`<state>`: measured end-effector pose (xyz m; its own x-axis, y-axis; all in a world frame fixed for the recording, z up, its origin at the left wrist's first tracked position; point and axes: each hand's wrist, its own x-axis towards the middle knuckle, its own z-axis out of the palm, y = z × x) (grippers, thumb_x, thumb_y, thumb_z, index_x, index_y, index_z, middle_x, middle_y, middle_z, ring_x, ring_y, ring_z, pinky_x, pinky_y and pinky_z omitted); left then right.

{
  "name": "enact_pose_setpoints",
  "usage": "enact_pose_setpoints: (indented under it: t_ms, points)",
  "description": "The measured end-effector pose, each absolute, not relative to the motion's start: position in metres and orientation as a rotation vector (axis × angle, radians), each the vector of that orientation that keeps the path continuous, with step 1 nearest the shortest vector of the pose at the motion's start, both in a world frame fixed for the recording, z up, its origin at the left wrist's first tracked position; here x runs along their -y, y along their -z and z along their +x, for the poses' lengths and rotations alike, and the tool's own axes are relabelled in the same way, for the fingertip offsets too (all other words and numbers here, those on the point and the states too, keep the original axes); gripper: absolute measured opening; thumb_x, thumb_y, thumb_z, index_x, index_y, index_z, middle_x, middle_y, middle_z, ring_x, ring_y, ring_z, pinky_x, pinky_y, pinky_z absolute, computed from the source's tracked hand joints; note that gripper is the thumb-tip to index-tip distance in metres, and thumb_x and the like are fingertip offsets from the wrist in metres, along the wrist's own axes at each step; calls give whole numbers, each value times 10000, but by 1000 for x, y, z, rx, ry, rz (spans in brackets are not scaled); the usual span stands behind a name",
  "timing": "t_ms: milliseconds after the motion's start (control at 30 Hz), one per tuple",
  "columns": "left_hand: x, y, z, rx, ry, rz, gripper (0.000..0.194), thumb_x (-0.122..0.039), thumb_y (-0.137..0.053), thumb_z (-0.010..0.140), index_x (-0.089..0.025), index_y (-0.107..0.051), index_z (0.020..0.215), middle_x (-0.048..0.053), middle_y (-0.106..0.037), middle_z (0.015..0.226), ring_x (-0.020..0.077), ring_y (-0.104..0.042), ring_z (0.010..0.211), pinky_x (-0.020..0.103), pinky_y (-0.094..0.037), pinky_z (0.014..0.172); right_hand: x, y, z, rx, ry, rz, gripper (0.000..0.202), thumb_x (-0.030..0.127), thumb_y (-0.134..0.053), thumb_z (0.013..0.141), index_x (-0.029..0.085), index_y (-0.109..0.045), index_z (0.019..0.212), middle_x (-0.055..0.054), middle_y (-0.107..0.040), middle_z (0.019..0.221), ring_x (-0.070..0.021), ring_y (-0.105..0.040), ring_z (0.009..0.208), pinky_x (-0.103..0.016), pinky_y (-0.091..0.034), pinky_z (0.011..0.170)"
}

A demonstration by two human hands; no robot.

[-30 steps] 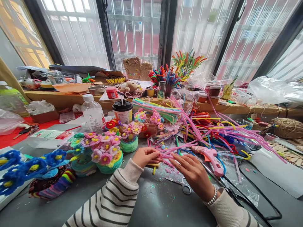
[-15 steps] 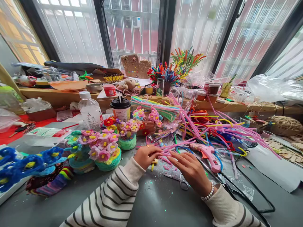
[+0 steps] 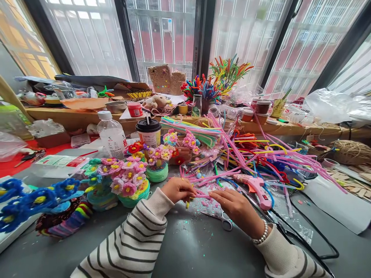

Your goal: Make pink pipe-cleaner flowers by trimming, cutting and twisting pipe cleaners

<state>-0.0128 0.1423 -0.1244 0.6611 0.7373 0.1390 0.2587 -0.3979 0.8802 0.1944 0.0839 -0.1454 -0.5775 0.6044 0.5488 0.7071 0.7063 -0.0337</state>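
My left hand (image 3: 178,191) is closed in a pinch on a pink pipe cleaner (image 3: 203,194). The strand runs across to my right hand (image 3: 236,208), whose fingertips close over its other end with the thumb hidden beneath. Below the strand, small scissors (image 3: 223,221) lie on the grey table among pink fluff and glitter. Just right of my right hand is a pink glue gun (image 3: 256,189) with a black cord. Pink pipe-cleaner flowers (image 3: 129,175) in a green-rimmed pot stand to the left of my left hand.
Loose pink pipe cleaners (image 3: 240,154) heap behind my hands. A lidded paper cup (image 3: 148,135) and a plastic bottle (image 3: 110,137) stand at the back left. Blue pipe-cleaner flowers (image 3: 40,200) sit at far left. White paper (image 3: 337,204) lies on the right.
My hands have drawn slightly apart, the right one moving right and down a little. More of the pink pipe cleaner shows between them.
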Motion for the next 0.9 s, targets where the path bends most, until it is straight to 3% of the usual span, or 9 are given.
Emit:
enact_pose_setpoints:
  t_ms: [167, 467, 600, 767, 900]
  points:
    - [-145, 131, -15, -693, -540, 2100, 173, -260, -531, 641, -143, -648, 690, 13, -548, 533, 72, -509, 416, 173, -439, 438, -83, 140, 197, 2398, 116, -1009, 272, 100, -362, 781, 185, -530, 977, -44, -616, 849, -135, -548, 720, -253, -455, 612]
    - [-148, 143, -13, -886, -676, 2653, 209, -159, -470, 674, -185, -636, 799, 64, -587, 704, 130, -539, 604, 220, -428, 550, -93, 151, 203, 2230, 181, -1195, 185, 203, -397, 786, 162, -564, 853, -54, -589, 693, -149, -547, 645, -257, -430, 578]
    - [-147, 139, -13, -869, -807, 2635, 213, -171, -452, 692, -165, -625, 816, 76, -584, 732, 142, -529, 689, 243, -429, 634, -93, 151, 201, 2244, 67, -1231, 202, 201, -359, 800, 168, -542, 878, -50, -565, 700, -143, -538, 626, -243, -429, 547]
    - [-144, 133, -12, -832, -912, 2487, 226, -220, -433, 720, -155, -610, 844, 63, -580, 699, 134, -517, 671, 253, -432, 631, -91, 147, 202, 2228, -180, -1226, 175, 210, -362, 801, 194, -530, 845, -24, -559, 719, -131, -536, 644, -225, -423, 559]
    - [-140, 128, -11, -858, -899, 2271, 223, -244, -469, 701, -124, -604, 831, 61, -601, 696, 119, -549, 606, 243, -457, 603, -87, 149, 202, 2109, -297, -1294, 188, 290, -358, 801, 177, -497, 859, 24, -495, 528, -113, -468, 459, -209, -366, 439]
